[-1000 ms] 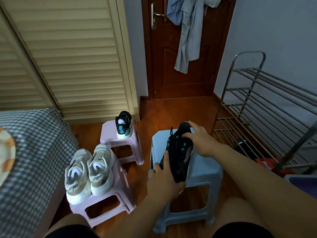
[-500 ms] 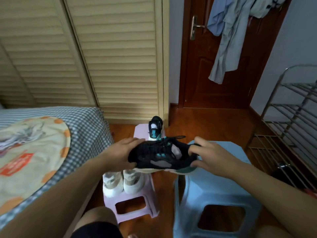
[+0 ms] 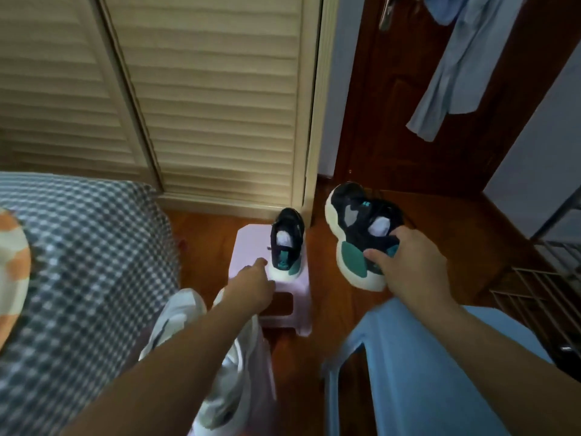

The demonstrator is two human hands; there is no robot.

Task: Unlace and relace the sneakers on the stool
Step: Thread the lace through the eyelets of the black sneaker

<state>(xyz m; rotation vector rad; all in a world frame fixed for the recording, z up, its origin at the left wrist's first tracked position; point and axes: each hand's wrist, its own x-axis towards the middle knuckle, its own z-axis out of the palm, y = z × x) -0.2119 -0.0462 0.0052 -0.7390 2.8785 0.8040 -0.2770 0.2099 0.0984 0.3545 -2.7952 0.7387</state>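
My right hand [image 3: 412, 272] grips a black sneaker [image 3: 361, 234] with a white and teal sole by its heel, holding it in the air above the floor, toe pointing away. Its mate, a second black sneaker [image 3: 287, 243], stands on the far pink stool [image 3: 251, 247]. My left hand [image 3: 251, 286] reaches toward that stool with a finger extended, close to the standing sneaker's heel; whether it touches is unclear. A pair of white sneakers [image 3: 185, 313] sits on a nearer pink stool, mostly hidden under my left arm.
A blue stool [image 3: 424, 372] stands at the lower right. A bed with a checked cover [image 3: 78, 262] fills the left. Louvred closet doors [image 3: 204, 105] and a brown door [image 3: 393, 105] with hanging clothes are behind. A metal shoe rack [image 3: 540, 278] stands at the right.
My left hand has let go of the black sneaker and moved to the far pink stool. My right hand alone now carries the sneaker, further forward. The view has swung left and down.
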